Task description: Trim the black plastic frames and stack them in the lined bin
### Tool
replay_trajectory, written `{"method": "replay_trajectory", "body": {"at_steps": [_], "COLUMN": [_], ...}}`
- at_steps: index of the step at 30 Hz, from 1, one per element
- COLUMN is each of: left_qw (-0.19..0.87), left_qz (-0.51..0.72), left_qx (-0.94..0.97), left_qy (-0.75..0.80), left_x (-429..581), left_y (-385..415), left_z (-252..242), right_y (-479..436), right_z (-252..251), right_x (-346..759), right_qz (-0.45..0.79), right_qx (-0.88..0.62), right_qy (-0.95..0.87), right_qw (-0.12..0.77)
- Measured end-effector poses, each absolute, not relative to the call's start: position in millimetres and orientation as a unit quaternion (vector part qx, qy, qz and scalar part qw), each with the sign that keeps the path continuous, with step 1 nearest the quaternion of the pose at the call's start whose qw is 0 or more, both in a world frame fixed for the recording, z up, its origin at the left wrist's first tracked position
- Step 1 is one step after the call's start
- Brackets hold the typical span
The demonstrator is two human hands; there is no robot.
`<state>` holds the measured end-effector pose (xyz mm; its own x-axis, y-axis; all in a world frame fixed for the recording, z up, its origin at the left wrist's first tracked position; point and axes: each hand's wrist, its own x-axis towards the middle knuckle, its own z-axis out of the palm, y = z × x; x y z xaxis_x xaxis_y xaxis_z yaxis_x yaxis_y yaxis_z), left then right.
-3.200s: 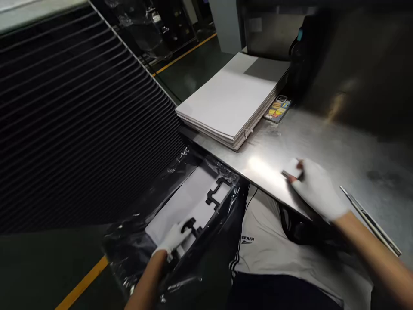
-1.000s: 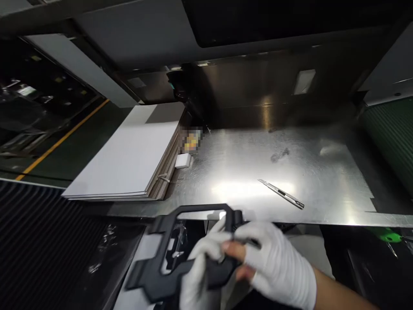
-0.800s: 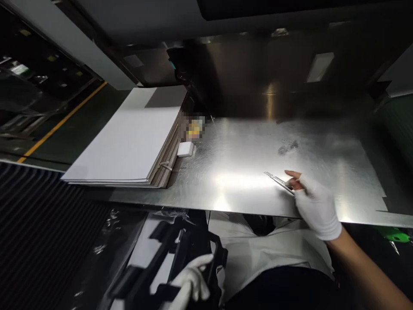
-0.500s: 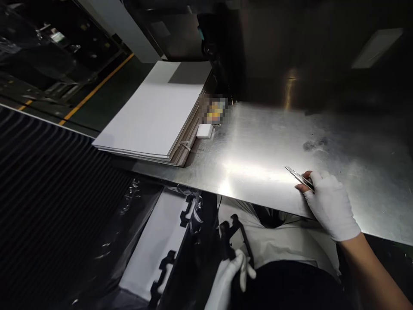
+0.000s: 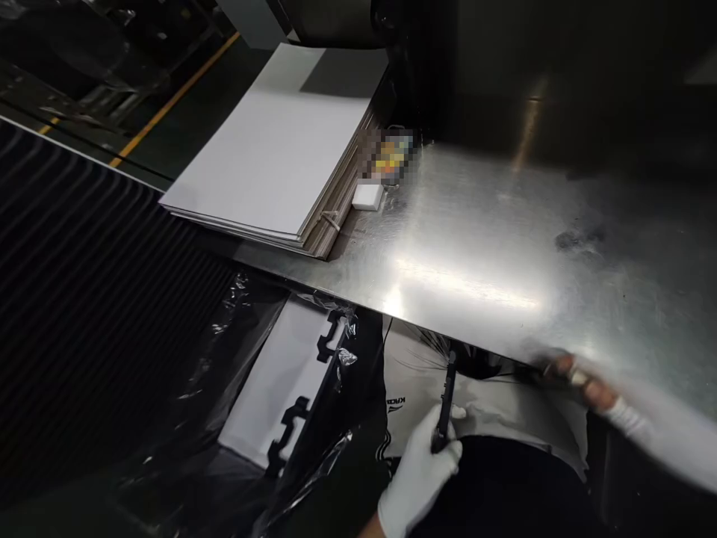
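Note:
My left hand (image 5: 419, 469), in a white glove, is closed around a black plastic frame piece (image 5: 447, 396) above my lap. The piece is turned nearly edge-on. At the front edge of the metal table, my right hand (image 5: 613, 403) is smeared by motion; its glove leaves the fingertips bare. It is closed on a utility knife (image 5: 544, 362), which shows only as a dark blur, so the blade's position is unclear. Left of my lap, similar black notched pieces (image 5: 290, 430) lie along a white block (image 5: 274, 381) amid clear plastic film.
A stack of white boards (image 5: 269, 142) stands on the left part of the metal table (image 5: 459, 232). Beside it lie a small white block (image 5: 368, 196) and a pixelated colourful item (image 5: 392, 155). A black ribbed surface (image 5: 95, 276) spans the left.
My right hand has moved down and right with the knife, towards the table edge. My left hand has turned the black piece from face-on to edge-on. The view has shifted slightly.

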<state>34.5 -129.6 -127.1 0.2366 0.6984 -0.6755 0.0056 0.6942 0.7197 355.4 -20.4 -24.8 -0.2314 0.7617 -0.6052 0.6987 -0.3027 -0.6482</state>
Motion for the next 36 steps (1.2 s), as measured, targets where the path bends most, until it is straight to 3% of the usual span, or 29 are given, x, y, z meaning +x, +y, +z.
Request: {"method": "replay_trajectory", "body": {"at_steps": [4,12,36], "left_qw": [0.69,0.639,0.628], "left_qz": [0.254,0.257,0.226], "left_qx": [0.378,0.428,0.41], "left_qy": [0.563,0.585,0.621], "left_x": [44,62,74], "left_y": [-119,-123,-122], "left_z": [-120,-121,-120], "right_y": [-60,-106,-122], "right_z": [-47,-109,-109], "right_x": [287,224,213], "right_qz": [0.633,0.457,0.52], "right_qx": [-0.461,-0.564,-0.634], "right_qy": [-0.622,-0.688,-0.57], "right_qw": [-0.011,-0.021,-0.039]}}
